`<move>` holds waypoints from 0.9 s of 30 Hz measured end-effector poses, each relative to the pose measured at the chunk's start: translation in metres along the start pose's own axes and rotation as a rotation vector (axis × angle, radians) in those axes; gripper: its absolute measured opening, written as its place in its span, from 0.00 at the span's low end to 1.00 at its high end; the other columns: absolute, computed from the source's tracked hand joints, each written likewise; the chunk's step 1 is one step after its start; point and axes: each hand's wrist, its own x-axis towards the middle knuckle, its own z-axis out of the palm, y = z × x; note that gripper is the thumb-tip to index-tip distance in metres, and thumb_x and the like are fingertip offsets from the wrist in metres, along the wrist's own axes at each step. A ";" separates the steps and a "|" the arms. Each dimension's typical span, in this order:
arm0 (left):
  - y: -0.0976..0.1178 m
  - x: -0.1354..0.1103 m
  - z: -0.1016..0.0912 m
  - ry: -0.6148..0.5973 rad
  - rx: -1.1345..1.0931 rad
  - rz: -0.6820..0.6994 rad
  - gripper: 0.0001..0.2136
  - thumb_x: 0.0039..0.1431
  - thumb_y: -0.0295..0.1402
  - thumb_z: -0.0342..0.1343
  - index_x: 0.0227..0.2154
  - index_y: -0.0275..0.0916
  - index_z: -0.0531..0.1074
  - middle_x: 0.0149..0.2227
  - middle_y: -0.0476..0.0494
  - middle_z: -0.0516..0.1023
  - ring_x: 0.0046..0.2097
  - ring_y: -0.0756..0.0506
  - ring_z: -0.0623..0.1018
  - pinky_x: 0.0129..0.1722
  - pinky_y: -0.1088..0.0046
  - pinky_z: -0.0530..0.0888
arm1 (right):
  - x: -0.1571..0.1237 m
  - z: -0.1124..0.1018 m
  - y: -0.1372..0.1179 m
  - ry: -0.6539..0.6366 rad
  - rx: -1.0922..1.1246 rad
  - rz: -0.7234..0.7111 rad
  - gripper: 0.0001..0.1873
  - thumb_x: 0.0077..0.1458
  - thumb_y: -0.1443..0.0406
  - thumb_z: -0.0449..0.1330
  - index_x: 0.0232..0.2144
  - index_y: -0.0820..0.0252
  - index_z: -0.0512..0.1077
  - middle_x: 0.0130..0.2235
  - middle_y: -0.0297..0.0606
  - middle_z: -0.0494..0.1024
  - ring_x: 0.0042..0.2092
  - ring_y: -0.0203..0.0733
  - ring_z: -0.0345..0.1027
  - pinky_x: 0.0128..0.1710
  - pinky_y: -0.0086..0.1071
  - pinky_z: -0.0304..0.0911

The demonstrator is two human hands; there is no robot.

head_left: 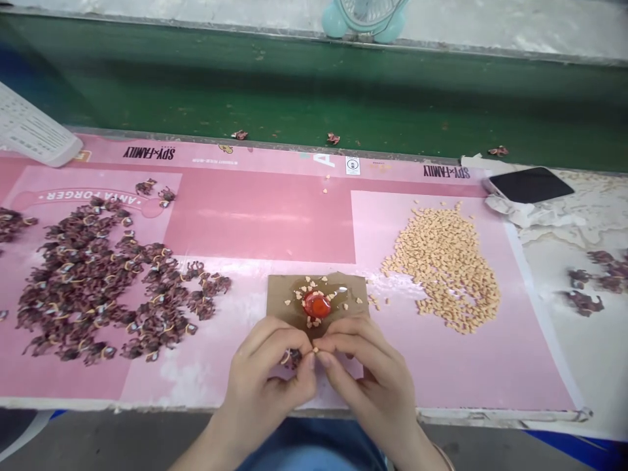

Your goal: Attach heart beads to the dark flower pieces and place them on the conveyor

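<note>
Watching from beside the bench: the person's two hands are meeting right at the near edge of the pink mat [255, 222]. The left hand [265, 379] is pinching a little dark piece [293, 357], thumb and forefinger closed on it, and the piece is poking out toward the right. The right hand [367, 373] is pinching one tan bit [315, 350], fingertips clamped on it too. That tan bit is sitting just to the right of the dark piece, touching it or just shy of it; can't tell which from here. The fingertips are facing each other, so the line between the two things is running left-right, not front-back.

Just past the knuckles a scrap of brown card [279, 294] is lying flat, with a red blob [316, 305] in the middle and some tan bits scattered on it. Both hands are sitting about equally near the blob, I'd say.

Further out, the tan pile [444, 268] is spreading off to the right and the dark pile [98, 275] off to the left, well apart. At the back a phone [530, 184] is resting on the right and a white tray [29, 134] on the left, then there's a green belt [314, 91] and the base of a fan [366, 16].
</note>
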 end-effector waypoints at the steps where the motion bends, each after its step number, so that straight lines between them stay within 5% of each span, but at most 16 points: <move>1: -0.001 -0.001 0.000 -0.001 -0.002 0.000 0.09 0.61 0.22 0.56 0.32 0.45 0.72 0.30 0.48 0.76 0.31 0.48 0.78 0.27 0.77 0.76 | -0.001 0.000 0.000 0.003 -0.001 0.000 0.06 0.65 0.70 0.61 0.38 0.55 0.77 0.34 0.35 0.80 0.35 0.37 0.76 0.33 0.30 0.74; 21: 0.004 0.012 -0.006 -0.035 0.122 0.101 0.09 0.63 0.21 0.55 0.33 0.45 0.71 0.28 0.51 0.77 0.29 0.50 0.79 0.28 0.78 0.77 | 0.011 -0.001 0.001 0.010 -0.040 -0.040 0.08 0.58 0.73 0.62 0.34 0.54 0.75 0.30 0.34 0.80 0.31 0.38 0.76 0.32 0.31 0.74; 27: -0.026 -0.001 -0.035 -0.051 0.361 0.163 0.10 0.67 0.25 0.55 0.44 0.47 0.74 0.37 0.46 0.80 0.36 0.45 0.81 0.35 0.71 0.78 | 0.012 -0.011 0.008 0.105 -0.125 -0.062 0.10 0.56 0.75 0.61 0.33 0.54 0.74 0.30 0.33 0.80 0.31 0.37 0.76 0.31 0.29 0.73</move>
